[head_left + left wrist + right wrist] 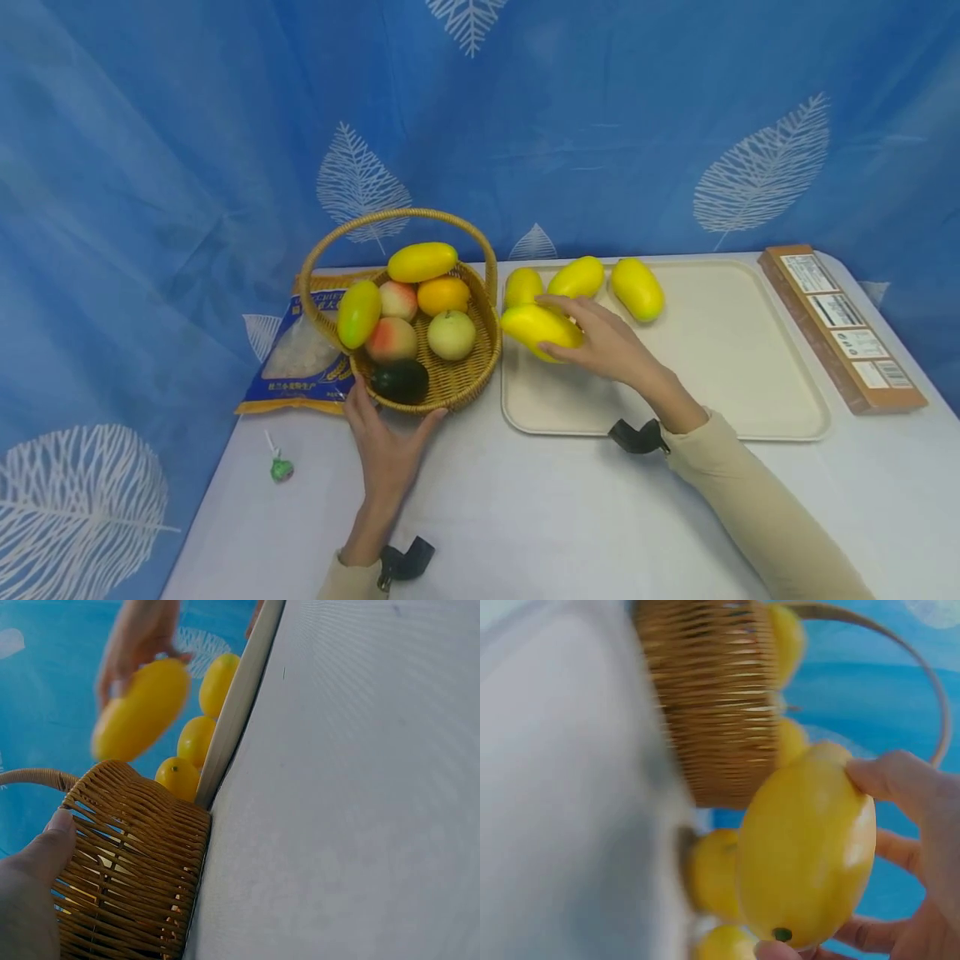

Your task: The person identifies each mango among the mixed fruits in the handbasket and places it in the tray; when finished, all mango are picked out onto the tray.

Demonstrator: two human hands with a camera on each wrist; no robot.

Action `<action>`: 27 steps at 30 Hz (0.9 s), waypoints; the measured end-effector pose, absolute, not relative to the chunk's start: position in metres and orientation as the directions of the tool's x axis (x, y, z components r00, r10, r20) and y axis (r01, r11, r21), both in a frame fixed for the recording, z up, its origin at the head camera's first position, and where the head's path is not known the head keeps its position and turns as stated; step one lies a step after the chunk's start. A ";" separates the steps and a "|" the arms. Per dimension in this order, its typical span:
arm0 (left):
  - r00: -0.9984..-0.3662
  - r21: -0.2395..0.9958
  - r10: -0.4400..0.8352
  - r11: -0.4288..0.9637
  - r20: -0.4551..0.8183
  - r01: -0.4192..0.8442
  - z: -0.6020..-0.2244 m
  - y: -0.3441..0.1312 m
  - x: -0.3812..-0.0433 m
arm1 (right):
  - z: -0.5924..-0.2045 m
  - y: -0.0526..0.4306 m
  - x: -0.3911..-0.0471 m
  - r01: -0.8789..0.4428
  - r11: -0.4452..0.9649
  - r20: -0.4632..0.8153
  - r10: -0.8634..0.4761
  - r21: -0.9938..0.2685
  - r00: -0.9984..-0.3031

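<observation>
My right hand (600, 337) grips a yellow mango (542, 329) between thumb and fingers, just right of the wicker basket (480, 390) and above the tray's left end. In the right wrist view the mango (806, 847) fills the middle, its dark green stem end showing. My left hand (390, 450) rests spread against the basket's near left side; in the left wrist view its thumb (49, 851) lies on the woven wall. Inside the basket are a green-yellow mango (359, 314), a yellow mango (422, 262), an orange fruit (443, 296), two peaches (392, 340), a pale green round fruit (452, 335) and a dark avocado (401, 382).
The beige tray (738, 350) bears three more yellow fruits (637, 289) along its back left. A long brown box (840, 329) lies right of it. Behind the basket's left side is a blue and yellow bag (300, 350). A green lollipop (282, 470) lies at front left.
</observation>
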State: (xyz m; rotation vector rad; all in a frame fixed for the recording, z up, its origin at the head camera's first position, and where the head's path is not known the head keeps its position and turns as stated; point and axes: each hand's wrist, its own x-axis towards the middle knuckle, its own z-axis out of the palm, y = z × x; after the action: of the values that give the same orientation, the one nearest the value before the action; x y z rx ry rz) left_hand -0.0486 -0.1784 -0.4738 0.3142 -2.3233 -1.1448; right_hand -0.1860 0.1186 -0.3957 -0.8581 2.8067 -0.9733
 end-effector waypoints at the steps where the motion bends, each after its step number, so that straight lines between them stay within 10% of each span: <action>1: -0.834 0.787 -0.423 0.616 0.355 0.022 -0.474 -0.178 -0.049 | -0.402 0.121 -0.185 -0.466 0.652 0.103 -0.514 -0.598 -0.851; 15: -0.829 0.785 -0.422 0.619 0.368 0.033 -0.477 -0.178 -0.048 | -0.432 0.128 -0.168 -0.306 0.692 -0.140 -0.508 -0.654 -0.850; 27: -0.829 0.783 -0.414 0.621 0.375 0.045 -0.477 -0.179 -0.048 | -0.435 0.122 -0.163 -0.349 0.641 -0.089 -0.548 -0.684 -0.832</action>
State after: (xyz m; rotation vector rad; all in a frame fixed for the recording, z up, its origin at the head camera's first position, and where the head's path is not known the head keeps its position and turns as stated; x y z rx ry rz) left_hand -0.0485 -0.1789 -0.4770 0.2896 -2.3111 -1.1364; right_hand -0.1625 0.1216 -0.4352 -0.7223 2.5745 -0.9840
